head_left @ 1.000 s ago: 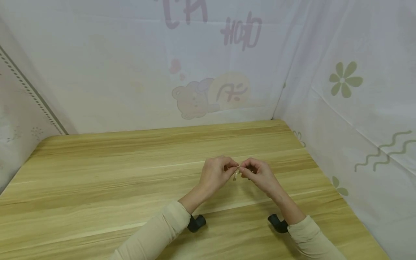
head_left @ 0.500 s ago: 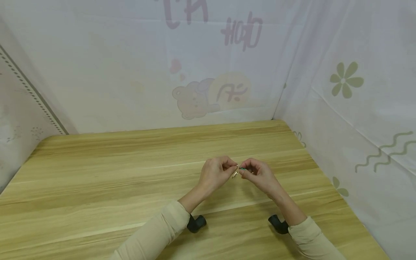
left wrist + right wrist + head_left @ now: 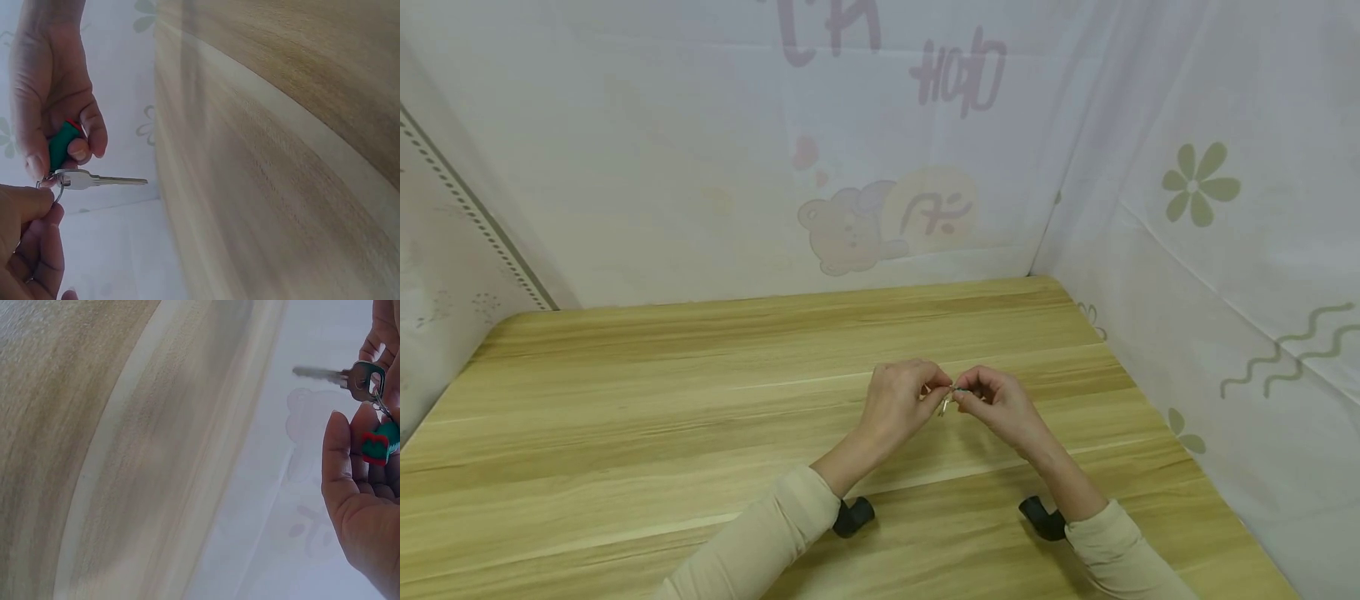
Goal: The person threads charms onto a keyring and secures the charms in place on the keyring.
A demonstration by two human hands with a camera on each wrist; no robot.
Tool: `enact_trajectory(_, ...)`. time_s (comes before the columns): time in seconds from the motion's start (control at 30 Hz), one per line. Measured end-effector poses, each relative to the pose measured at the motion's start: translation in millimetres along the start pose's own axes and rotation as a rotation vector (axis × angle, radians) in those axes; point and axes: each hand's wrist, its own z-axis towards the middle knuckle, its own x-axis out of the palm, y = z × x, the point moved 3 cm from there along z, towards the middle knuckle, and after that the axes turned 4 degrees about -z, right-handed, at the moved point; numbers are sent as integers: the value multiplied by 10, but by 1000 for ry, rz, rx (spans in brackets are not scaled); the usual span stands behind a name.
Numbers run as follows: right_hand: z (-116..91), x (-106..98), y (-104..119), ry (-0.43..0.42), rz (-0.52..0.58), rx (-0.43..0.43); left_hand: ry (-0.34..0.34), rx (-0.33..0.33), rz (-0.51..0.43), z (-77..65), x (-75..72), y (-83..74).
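Observation:
Over the table, my left hand pinches a thin metal key ring between thumb and index finger. A silver key hangs on that ring, its blade pointing toward the tabletop. My right hand holds a green keychain charm with a red edge, gripped close to the ring. In the right wrist view the charm lies against the curled fingers, and a short chain links it toward the key. The fingertips of both hands nearly meet, hiding part of the ring.
A wood-grain table spreads under both hands. Printed pale cloth hangs behind it and along its sides. One black rounded piece shows by the left wrist, another black piece by the right wrist.
Both hands stay in nearly the same place. The hanging key swings slightly, and the left fingertips shift a little toward the right hand. The green charm shows between the right fingers since half a second ago.

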Motion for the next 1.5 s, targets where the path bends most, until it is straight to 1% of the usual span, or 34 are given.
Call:
enact_trajectory(0.1,-1,0,6,-4,-12,-10,-4,-23,-12,-9,-4,5)
enact_trajectory(0.27,-5,0,12,-4,-15,-19,20,-125,-129,-23,5,44)
enact_trajectory(0.37,-7,-1,16,-5,-16,-15,29,-163,-173,-28,13,63)
enact_trajectory(0.43,-7,-1,20,-7,-16,-13,38,-160,-179,-28,16,64)
enact_trajectory(0.53,-6,-1,21,-12,-21,-6,48,-112,-142,-23,23,54)
enact_trajectory(0.67,-7,0,23,-14,-30,-5,15,-12,-56,-15,19,24)
enact_trajectory(0.73,-10,0,24,-14,-34,-6,-2,15,-41,-14,13,16)
enact_trajectory(0.77,-10,-1,24,-14,-34,-8,-5,16,-46,-14,9,14)
enact_trajectory(0.87,-8,0,20,-13,-32,-12,8,-19,-98,-18,3,24)
enact_trajectory(1.0,-4,4,13,-5,-22,-18,29,-95,-168,-33,6,50)
enact_trajectory(1.13,-7,7,15,2,-19,-21,42,-139,-196,-37,10,63)
enact_trajectory(1.5,-24,6,35,-7,-3,-11,48,-170,-214,-41,-3,35)
